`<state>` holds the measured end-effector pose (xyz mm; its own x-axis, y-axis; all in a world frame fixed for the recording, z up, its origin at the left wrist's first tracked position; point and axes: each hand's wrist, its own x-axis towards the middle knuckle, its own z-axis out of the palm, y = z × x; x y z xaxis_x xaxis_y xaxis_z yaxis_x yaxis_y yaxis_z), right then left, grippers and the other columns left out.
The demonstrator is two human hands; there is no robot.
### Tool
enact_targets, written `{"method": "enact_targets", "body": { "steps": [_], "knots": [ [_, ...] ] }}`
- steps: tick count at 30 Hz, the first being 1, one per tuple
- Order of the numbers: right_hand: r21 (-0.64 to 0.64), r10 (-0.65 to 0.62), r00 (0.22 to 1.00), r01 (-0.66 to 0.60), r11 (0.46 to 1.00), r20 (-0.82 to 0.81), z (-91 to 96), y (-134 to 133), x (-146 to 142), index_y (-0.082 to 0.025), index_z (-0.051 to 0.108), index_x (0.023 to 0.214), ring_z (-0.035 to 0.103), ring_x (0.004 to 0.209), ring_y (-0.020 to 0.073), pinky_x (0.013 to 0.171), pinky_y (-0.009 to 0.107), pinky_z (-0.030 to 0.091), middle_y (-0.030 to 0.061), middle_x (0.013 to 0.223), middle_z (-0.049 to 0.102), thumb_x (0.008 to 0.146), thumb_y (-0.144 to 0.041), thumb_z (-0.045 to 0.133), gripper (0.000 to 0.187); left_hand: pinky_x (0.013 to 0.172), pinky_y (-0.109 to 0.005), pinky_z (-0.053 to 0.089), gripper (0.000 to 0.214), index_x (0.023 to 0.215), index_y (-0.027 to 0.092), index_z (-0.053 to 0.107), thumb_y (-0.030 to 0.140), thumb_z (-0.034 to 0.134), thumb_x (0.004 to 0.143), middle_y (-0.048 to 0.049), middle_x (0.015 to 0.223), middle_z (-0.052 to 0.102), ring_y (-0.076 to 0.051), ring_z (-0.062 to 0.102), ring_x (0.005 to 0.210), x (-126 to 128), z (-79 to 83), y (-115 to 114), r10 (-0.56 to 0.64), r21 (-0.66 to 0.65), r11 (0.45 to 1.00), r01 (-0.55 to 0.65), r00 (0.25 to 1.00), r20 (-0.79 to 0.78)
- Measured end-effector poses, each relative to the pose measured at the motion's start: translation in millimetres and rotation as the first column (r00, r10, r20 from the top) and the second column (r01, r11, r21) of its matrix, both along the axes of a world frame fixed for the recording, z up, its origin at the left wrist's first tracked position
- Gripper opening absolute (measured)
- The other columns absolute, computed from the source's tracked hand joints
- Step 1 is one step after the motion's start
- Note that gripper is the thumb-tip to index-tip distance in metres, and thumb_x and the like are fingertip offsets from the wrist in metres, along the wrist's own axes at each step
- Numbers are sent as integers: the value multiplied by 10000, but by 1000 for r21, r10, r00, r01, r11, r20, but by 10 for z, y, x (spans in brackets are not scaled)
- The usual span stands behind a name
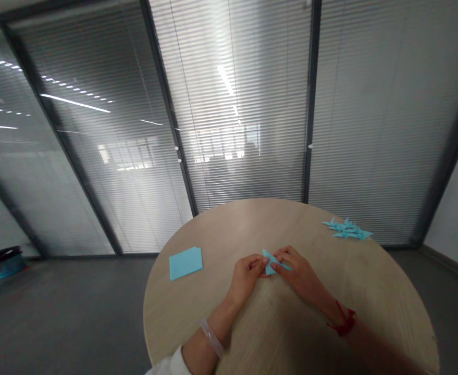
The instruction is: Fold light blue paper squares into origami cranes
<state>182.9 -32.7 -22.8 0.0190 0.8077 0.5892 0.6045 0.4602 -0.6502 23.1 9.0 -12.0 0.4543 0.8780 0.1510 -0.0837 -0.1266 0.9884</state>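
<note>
A small piece of light blue folded paper [269, 264] is held between both hands over the middle of the round table. My left hand [249, 270] pinches its left edge, with thumb and fingers closed. On the other side, my right hand [296, 269] grips the paper with the thumb on its lower part and the fingers curled around the upper right. The fingers cover part of the paper, so its full folded shape is hidden. A pale bangle [212, 337] circles my left wrist, and a red cord bracelet [345, 321] is on my right.
On the wooden table [252, 219], a stack of light blue paper sheets [186, 263] lies to the left. Several blue folded paper cranes [348, 229] are heaped near the right edge. Blinds behind glass panels [244, 104] stand beyond the table. Bags [8, 265] sit on the floor at far left.
</note>
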Motion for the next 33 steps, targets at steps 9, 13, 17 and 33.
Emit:
{"method": "enact_targets", "body": {
  "steps": [9, 13, 17, 33],
  "knots": [
    [-17, -21, 1000, 21, 1000, 3, 20, -24, -20, -209, 615, 772, 580, 879, 204, 838, 349, 462, 47, 880, 601, 839, -332, 576, 146, 554, -222, 378, 377, 755, 134, 694, 443, 497, 847, -10, 612, 601, -130, 518, 579, -58, 44, -46, 179, 366, 929, -61, 937, -299],
    [5, -33, 998, 33, 999, -49, 42, -38, -16, -214, 612, 941, 578, 938, 207, 870, 349, 455, 50, 955, 615, 836, -363, 591, 183, 564, -225, 359, 356, 791, 156, 708, 372, 443, 891, -29, 664, 658, -141, 544, 600, -81, 76, -114, 239, 518, 855, 18, 873, -425],
    [37, 38, 998, -36, 999, -48, 50, -35, -8, -234, 638, 919, 590, 934, 203, 861, 338, 462, 40, 939, 640, 854, -382, 577, 173, 607, -235, 395, 353, 878, 172, 711, 347, 406, 917, -58, 756, 713, -166, 607, 648, -79, 68, -159, 237, 571, 814, 112, 833, -500],
    [41, 61, 994, -57, 998, -93, 64, -30, -4, -249, 677, 778, 621, 815, 205, 757, 341, 500, 33, 817, 675, 847, -425, 580, 213, 706, -263, 456, 371, 964, 182, 707, 374, 390, 937, -82, 922, 741, -205, 674, 789, -85, 109, -187, 243, 579, 801, 150, 803, -545]
  ]
}}
